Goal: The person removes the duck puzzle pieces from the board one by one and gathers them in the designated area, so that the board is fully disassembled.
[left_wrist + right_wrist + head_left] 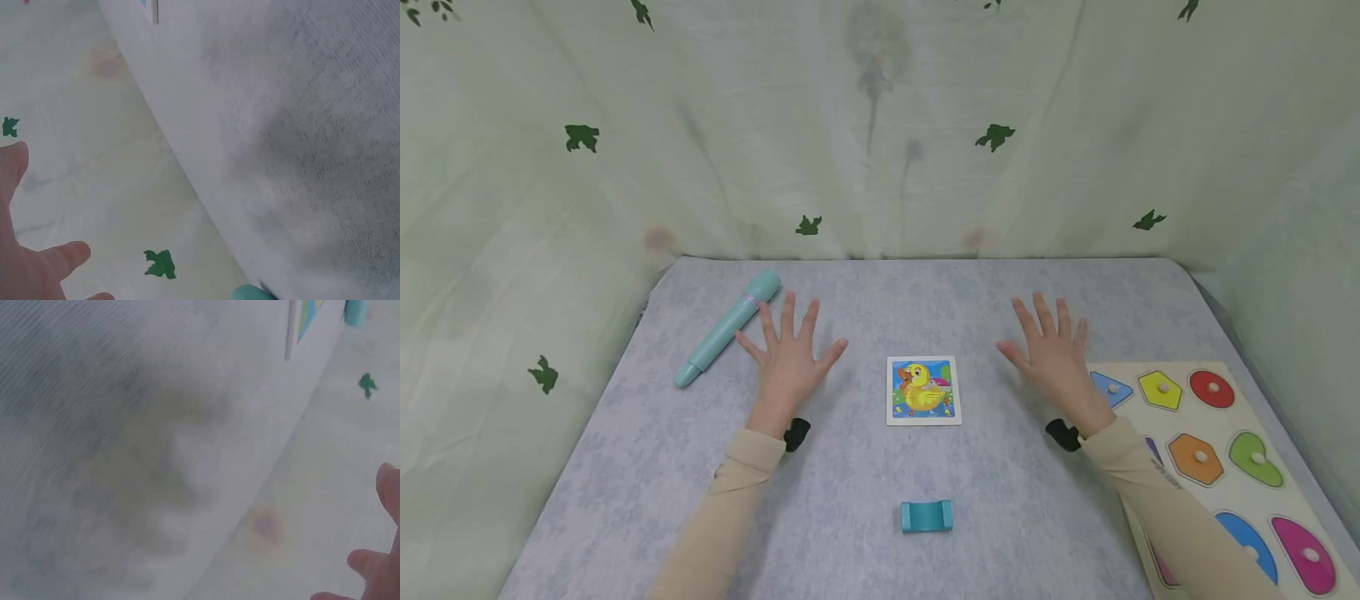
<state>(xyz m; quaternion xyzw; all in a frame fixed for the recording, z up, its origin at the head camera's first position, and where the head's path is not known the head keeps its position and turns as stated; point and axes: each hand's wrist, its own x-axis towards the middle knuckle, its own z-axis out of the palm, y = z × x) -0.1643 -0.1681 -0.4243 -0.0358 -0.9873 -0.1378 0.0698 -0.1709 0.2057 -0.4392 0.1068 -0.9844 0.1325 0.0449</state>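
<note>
My left hand (786,367) is spread with straight fingers above the table's left half, holding nothing. Close by its fingertips lies a teal microphone-shaped stick (722,333) with a rounded head, set at a slant. My right hand (1054,362), fingers likewise spread and holding nothing, hovers near the top left corner of a wooden shape puzzle board (1210,475). Between the two hands a small square duck picture puzzle (923,391) in a white frame lies flat. Nearer to me sits a small teal stand (927,517) with a curved hollow. In both wrist views, only some fingers show at the edge.
The puzzle board bears several knobbed coloured shapes, among them a red circle (1211,389); my right forearm covers part of it. A grey cloth-like surface covers the table (625,500). Behind and beside it hangs a pale green curtain (880,167) with leaf prints.
</note>
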